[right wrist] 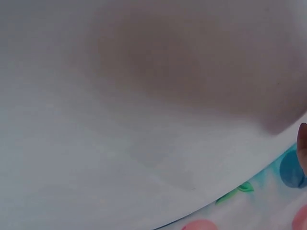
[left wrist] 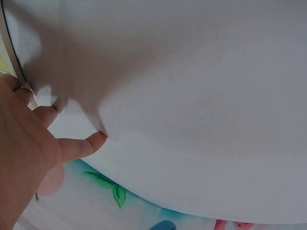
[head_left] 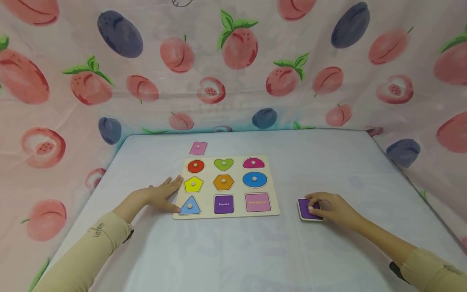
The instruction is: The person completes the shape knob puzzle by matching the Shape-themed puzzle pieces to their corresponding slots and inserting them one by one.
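Note:
A wooden shape puzzle board (head_left: 238, 209) lies flat on the white table. My left hand (head_left: 160, 195) rests at its left edge with fingers spread; the left wrist view shows those fingers (left wrist: 76, 148) against the table and board edge. To the right of the board, my right hand (head_left: 333, 209) pinches the small knob of a purple square puzzle piece (head_left: 304, 207). That piece is at or just above the table; I cannot tell which. On the board, the purple recess (head_left: 223, 209) reads "Square" and the pink recess (head_left: 258, 207) reads "Rectangular". Only one fingertip (right wrist: 302, 143) shows in the right wrist view.
Behind the board's upper left corner lies a pink knobbed piece (head_left: 197, 149). Several knobbed shapes sit in the board, among them a blue triangle (head_left: 189, 202), a yellow pentagon (head_left: 191, 189) and a blue oval (head_left: 251, 183). A fruit-print cloth (head_left: 233, 111) hangs around the table.

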The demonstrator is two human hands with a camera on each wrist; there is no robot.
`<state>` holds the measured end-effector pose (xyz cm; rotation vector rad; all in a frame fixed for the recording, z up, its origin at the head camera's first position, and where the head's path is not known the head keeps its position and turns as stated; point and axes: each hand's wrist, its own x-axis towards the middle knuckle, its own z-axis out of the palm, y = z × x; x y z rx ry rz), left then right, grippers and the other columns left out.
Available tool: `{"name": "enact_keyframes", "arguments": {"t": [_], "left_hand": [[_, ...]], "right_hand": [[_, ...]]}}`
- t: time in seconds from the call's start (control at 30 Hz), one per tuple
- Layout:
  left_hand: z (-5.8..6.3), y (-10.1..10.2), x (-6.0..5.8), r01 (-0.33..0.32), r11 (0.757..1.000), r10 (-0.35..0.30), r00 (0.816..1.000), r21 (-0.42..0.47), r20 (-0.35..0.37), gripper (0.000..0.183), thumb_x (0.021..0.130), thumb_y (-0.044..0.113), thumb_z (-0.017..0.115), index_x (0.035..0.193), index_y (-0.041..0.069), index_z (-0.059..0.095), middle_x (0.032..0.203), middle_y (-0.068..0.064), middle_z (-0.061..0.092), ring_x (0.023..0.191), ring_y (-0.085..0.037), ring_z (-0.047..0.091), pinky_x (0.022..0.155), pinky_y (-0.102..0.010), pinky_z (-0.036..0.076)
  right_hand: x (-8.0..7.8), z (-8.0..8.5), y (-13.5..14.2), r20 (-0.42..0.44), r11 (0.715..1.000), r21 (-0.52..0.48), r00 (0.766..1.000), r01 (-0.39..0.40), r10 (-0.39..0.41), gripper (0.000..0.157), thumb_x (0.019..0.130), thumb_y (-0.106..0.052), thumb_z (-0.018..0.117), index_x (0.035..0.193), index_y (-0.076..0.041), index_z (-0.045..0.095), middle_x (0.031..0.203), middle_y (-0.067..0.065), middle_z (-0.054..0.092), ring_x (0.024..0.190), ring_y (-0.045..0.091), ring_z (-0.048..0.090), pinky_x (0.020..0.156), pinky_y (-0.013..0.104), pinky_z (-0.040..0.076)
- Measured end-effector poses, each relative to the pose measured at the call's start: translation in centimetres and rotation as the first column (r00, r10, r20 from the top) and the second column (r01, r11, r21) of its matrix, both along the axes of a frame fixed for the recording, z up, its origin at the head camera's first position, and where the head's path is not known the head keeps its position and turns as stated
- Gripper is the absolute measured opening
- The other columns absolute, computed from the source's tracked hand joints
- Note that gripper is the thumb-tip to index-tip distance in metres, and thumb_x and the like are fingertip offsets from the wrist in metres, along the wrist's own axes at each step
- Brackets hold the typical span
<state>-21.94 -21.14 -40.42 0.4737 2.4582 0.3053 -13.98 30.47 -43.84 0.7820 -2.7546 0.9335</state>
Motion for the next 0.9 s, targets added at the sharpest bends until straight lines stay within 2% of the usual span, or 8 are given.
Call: {"name": "enact_keyframes", "arguments": {"t": [0.1, 0.2, 0.33, 0.7, 0.9], "left_hand": [[0.1, 0.0, 0.0, 0.009, 1.000, -0.009, 1.000, -0.005, -0.005, 0.113, 0.074, 0.051, 0.073, 0.152, 0.008, 0.003, 0.159, -0.015, -0.002, 0.144, -0.044, -0.005, 0.099, -0.080, 0.002], [0.1, -0.1, 0.2, 0.008, 1.000, -0.008, 1.000, 0.006, -0.004, 0.119, 0.069, 0.047, 0.079, 0.152, 0.009, 0.004, 0.160, -0.014, -0.002, 0.144, -0.043, -0.005, 0.100, -0.079, 0.004], [0.0, -0.1, 0.4, -0.002, 1.000, 0.002, 1.000, 0.021, -0.005, 0.126, 0.063, 0.043, 0.084, 0.152, 0.010, 0.002, 0.160, -0.013, -0.003, 0.144, -0.042, -0.005, 0.100, -0.078, 0.005], [-0.5, -0.1, 0.3, -0.006, 1.000, 0.007, 0.999, 0.004, -0.038, 0.127, 0.061, 0.044, 0.085, 0.152, 0.012, 0.002, 0.160, -0.012, -0.002, 0.145, -0.041, -0.006, 0.100, -0.078, 0.003], [-0.4, 0.1, 0.3, -0.012, 1.000, 0.012, 0.999, -0.008, -0.043, 0.127, 0.061, 0.043, 0.085, 0.152, 0.012, 0.003, 0.160, -0.012, -0.001, 0.144, -0.042, -0.005, 0.100, -0.079, 0.004]], "right_hand": [[-0.3, 0.3, -0.6, 0.012, 1.000, 0.013, 1.000, -0.007, 0.007, 0.016, 0.078, -0.013, 0.076, 0.084, -0.024, 0.065, 0.107, 0.007, 0.071, 0.104, 0.016, 0.064, 0.089, 0.010, 0.044], [-0.8, 0.6, -1.3, 0.033, 1.000, 0.022, 0.999, -0.017, 0.016, 0.013, 0.080, -0.014, 0.074, 0.084, -0.022, 0.065, 0.109, 0.010, 0.070, 0.104, 0.032, 0.064, 0.091, 0.030, 0.051], [-1.6, 0.8, -2.0, 0.069, 0.999, 0.024, 0.997, -0.026, 0.024, 0.011, 0.081, -0.014, 0.073, 0.084, -0.020, 0.065, 0.112, 0.012, 0.069, 0.107, 0.036, 0.062, 0.089, 0.051, 0.049], [-3.4, 1.7, -4.7, 0.190, 0.999, 0.020, 0.981, -0.032, 0.028, 0.008, 0.082, -0.012, 0.072, 0.086, -0.016, 0.066, 0.118, 0.016, 0.066, 0.115, 0.038, 0.058, 0.094, 0.052, 0.048], [-4.4, 2.4, -6.4, 0.205, 0.999, 0.016, 0.978, -0.037, 0.033, 0.007, 0.083, -0.014, 0.071, 0.089, -0.014, 0.067, 0.120, 0.016, 0.065, 0.117, 0.037, 0.057, 0.095, 0.051, 0.048]]}}
